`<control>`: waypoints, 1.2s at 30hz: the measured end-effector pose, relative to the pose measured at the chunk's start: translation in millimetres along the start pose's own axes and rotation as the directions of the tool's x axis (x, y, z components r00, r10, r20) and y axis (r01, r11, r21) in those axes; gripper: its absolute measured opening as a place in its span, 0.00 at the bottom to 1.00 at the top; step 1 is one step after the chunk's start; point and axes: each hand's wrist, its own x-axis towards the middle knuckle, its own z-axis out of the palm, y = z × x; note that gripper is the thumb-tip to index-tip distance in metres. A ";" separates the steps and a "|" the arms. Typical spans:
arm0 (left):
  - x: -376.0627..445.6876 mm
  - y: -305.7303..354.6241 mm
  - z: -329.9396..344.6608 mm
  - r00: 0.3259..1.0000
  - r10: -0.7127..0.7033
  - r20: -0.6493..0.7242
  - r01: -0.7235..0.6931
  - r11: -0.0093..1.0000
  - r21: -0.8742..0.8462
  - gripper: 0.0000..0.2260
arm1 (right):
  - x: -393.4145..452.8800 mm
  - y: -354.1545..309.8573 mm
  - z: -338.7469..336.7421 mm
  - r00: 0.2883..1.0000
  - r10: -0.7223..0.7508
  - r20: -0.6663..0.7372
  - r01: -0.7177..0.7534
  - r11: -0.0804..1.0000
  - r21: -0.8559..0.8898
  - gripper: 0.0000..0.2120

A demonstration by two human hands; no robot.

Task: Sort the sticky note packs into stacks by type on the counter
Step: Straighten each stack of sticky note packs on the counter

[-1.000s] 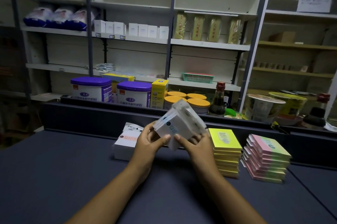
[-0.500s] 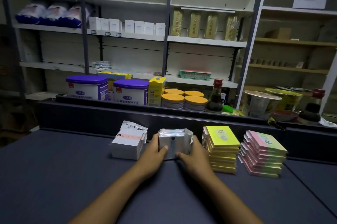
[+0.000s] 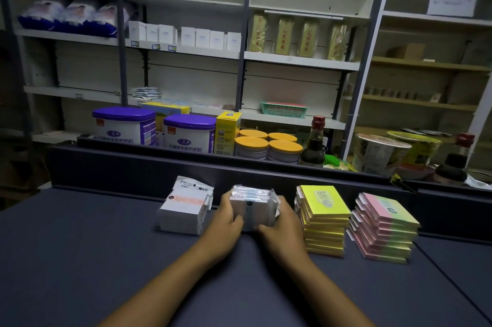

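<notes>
Clear film wrap, glossy and crinkled, covers the grey-white pack stack (image 3: 253,205) that both hands clamp from either side on the dark blue worktop (image 3: 80,260). Left hand (image 3: 226,220) sits on the stack's left face, thumb across the front edge, fingers curled round the back; right hand (image 3: 282,222) mirrors it on the right face w/ fingers wrapped round the far side. Both forearms reach fwd from the bottom edge, converging toward the stack. Each grip is narrow, closed on that stack. The stack rests on the worktop, close to the dark raised ledge (image 3: 266,174), between a white pack stack (image 3: 186,206) just to its left and a yellow pack stack (image 3: 323,220) just to its right; a pink-and-green pack stack (image 3: 383,228) stands further right, slightly fanned, apart from the yellow one. White stack is blocky w/ an orange label strip and printed header cards on top. Yellow packs are flat squares w/ "2207" on the top one. Worktop surface looks matte, smooth
</notes>
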 end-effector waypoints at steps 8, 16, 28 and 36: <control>2.8 -8.2 0.8 0.999 -0.015 0.036 0.014 1.000 0.010 0.29 | -3.3 -2.2 -1.9 0.999 -0.037 0.031 0.037 0.999 -0.015 0.20; 2.8 -10.7 -0.1 1.000 -0.010 0.019 0.010 0.999 0.031 0.27 | -5.2 -1.2 1.0 0.999 -0.037 0.028 0.038 0.999 -0.034 0.24; 3.2 -12.0 -2.6 0.998 -0.067 -0.007 0.067 0.998 0.014 0.24 | -3.5 -3.0 -0.9 0.999 -0.053 0.011 0.053 0.999 0.003 0.22; 6.5 4.5 -18.7 0.989 -0.061 -0.136 -0.010 0.883 -0.468 0.16 | 1.0 -31.2 -22.7 0.992 -0.071 -0.100 0.093 0.968 0.235 0.29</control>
